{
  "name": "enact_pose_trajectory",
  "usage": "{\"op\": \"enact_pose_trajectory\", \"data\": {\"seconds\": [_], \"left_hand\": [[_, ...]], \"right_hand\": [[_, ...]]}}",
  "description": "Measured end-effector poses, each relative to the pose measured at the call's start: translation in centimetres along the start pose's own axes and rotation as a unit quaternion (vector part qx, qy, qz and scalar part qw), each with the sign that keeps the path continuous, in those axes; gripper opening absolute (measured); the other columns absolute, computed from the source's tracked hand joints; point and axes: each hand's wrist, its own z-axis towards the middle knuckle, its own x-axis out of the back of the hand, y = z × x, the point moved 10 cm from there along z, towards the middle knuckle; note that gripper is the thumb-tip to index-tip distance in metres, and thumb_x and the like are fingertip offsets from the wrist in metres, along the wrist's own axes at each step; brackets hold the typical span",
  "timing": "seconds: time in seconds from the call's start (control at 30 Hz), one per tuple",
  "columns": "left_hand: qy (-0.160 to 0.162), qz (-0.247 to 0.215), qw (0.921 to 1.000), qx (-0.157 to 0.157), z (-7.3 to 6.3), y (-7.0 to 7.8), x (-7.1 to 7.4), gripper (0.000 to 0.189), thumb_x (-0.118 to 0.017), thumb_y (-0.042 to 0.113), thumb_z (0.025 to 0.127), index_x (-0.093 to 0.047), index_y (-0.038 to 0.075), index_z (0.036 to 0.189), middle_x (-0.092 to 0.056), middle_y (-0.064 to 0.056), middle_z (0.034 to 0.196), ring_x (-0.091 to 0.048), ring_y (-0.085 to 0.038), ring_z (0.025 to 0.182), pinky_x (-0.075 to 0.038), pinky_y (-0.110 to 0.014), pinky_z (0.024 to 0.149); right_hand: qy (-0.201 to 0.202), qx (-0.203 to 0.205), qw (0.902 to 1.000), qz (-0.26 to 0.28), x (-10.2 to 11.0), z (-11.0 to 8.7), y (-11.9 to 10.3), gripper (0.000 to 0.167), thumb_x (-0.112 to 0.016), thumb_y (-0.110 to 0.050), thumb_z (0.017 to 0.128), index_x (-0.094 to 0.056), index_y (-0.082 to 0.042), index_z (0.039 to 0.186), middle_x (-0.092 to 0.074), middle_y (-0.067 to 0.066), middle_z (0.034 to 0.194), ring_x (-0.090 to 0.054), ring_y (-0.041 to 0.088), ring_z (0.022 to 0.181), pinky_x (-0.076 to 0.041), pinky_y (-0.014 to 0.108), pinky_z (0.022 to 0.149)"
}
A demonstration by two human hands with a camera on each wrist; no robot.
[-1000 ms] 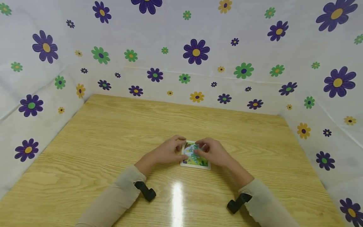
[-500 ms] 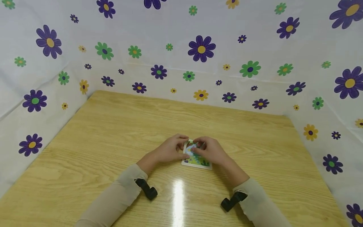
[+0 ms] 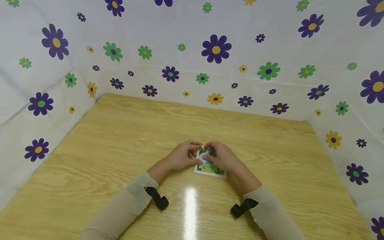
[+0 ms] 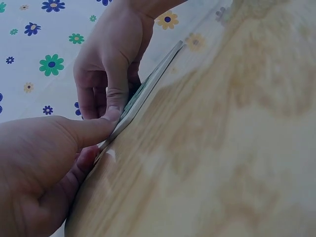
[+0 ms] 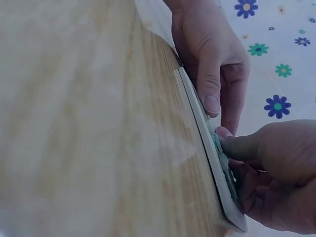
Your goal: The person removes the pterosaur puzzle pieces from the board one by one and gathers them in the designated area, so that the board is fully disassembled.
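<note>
A small framed picture puzzle [image 3: 210, 174], with a white border and a green, blue and yellow scene, lies flat on the table between my hands. At its left edge my left hand [image 3: 182, 156] holds the frame, thumb on the near side and forefinger by the far left corner. My right hand [image 3: 225, 156] covers the right part, thumb and fingers curled together on the picture. In the right wrist view, an uneven green puzzle piece [image 5: 224, 158] edge shows above the frame at the right fingertips. The fingers hide most of what they pinch.
The wood-grain table [image 3: 144, 133] surrounds the puzzle, with a bright light reflection [image 3: 190, 213] in front. White flowered cloth [image 3: 180, 60] walls stand at the back and both sides. Black wrist cameras [image 3: 244, 207] are strapped over both beige sleeves.
The head view has shifted slightly. Both hands stay at the puzzle; the right fingers and thumb have moved a little left over the picture.
</note>
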Motion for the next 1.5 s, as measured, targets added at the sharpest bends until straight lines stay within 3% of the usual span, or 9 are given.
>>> {"op": "enact_pose_trajectory", "data": {"seconds": [0.13,0.23,0.47,0.63,0.8,1.0,1.17,1.37,1.5], "left_hand": [[-0.005,0.0,1.0,0.005,0.2,-0.3,-0.1,0.063,-0.078,0.024,0.089,-0.053,0.006,0.143,-0.056,-0.004,0.129,-0.056,-0.011,0.089,-0.05,-0.022,0.076],[-0.005,-0.001,1.0,0.003,0.2,-0.3,0.0,0.061,-0.078,0.022,0.089,-0.054,0.004,0.142,-0.055,-0.005,0.134,-0.056,-0.011,0.09,-0.051,-0.022,0.077],[-0.001,-0.007,1.0,0.006,0.0,0.0,0.3,0.065,-0.079,0.02,0.087,-0.051,0.001,0.143,-0.057,-0.009,0.13,-0.058,-0.012,0.093,-0.051,-0.022,0.08],[-0.001,-0.016,0.9998,0.011,-0.1,0.1,0.3,0.067,-0.079,0.018,0.087,-0.05,0.001,0.145,-0.056,-0.01,0.134,-0.058,-0.012,0.093,-0.05,-0.021,0.079],[-0.002,-0.02,0.9997,0.011,-0.1,0.1,0.3,0.067,-0.079,0.019,0.088,-0.049,0.001,0.145,-0.057,-0.01,0.131,-0.057,-0.012,0.091,-0.05,-0.021,0.078],[-0.005,-0.024,0.9996,0.016,0.1,-0.1,0.1,0.068,-0.079,0.018,0.087,-0.049,0.001,0.145,-0.057,-0.009,0.126,-0.057,-0.012,0.091,-0.05,-0.022,0.079],[-0.033,-0.035,0.9988,0.011,0.4,-0.1,-0.9,0.07,-0.079,0.021,0.087,-0.048,0.0,0.146,-0.054,-0.009,0.128,-0.055,-0.012,0.092,-0.05,-0.022,0.079],[-0.017,-0.019,0.9996,0.008,0.2,-0.3,-0.1,0.064,-0.078,0.021,0.088,-0.051,0.001,0.143,-0.052,-0.008,0.139,-0.058,-0.012,0.095,-0.051,-0.022,0.081],[-0.012,-0.018,0.9997,0.008,0.1,-0.3,0.1,0.064,-0.079,0.02,0.087,-0.052,0.001,0.141,-0.055,-0.008,0.136,-0.058,-0.013,0.095,-0.052,-0.023,0.082]], "right_hand": [[-0.024,0.007,0.9996,-0.016,-0.2,0.2,-0.4,0.017,-0.068,-0.019,0.096,-0.069,-0.005,0.106,-0.062,0.005,0.095,-0.055,0.017,0.08,-0.048,0.034,0.076],[-0.025,0.016,0.9994,-0.02,-0.3,0.3,-0.5,0.015,-0.068,-0.02,0.096,-0.07,-0.007,0.102,-0.063,0.006,0.098,-0.056,0.018,0.086,-0.05,0.037,0.081],[0.003,0.007,0.9993,-0.036,-0.1,0.4,-0.7,0.044,-0.075,-0.031,0.091,-0.064,-0.002,0.121,-0.064,0.01,0.104,-0.057,0.02,0.088,-0.051,0.037,0.079],[0.004,-0.001,0.9952,-0.098,-0.1,0.1,-1.4,0.049,-0.076,-0.034,0.09,-0.064,0.001,0.122,-0.063,0.012,0.104,-0.059,0.022,0.087,-0.054,0.038,0.08],[0.005,-0.001,0.9918,-0.128,-0.1,0.1,-1.7,0.05,-0.075,-0.034,0.09,-0.064,0.003,0.121,-0.063,0.013,0.104,-0.061,0.024,0.088,-0.054,0.039,0.079],[-0.002,0.007,0.9949,-0.101,-0.1,0.3,-1.6,0.047,-0.077,-0.033,0.089,-0.066,0.004,0.117,-0.064,0.012,0.1,-0.058,0.021,0.085,-0.053,0.037,0.077],[-0.01,0.009,0.9971,-0.075,-0.1,0.1,-1.3,0.042,-0.079,-0.028,0.087,-0.067,0.004,0.113,-0.064,0.01,0.095,-0.056,0.019,0.082,-0.051,0.034,0.074],[-0.01,0.051,0.9965,-0.065,-0.7,0.4,-1.9,0.018,-0.075,-0.022,0.091,-0.071,-0.004,0.092,-0.059,0.006,0.09,-0.052,0.015,0.076,-0.047,0.029,0.069],[0.018,0.035,0.9976,-0.057,-0.4,0.4,-1.3,0.031,-0.078,-0.028,0.088,-0.07,-0.003,0.105,-0.061,0.008,0.097,-0.054,0.016,0.082,-0.05,0.031,0.073]]}}
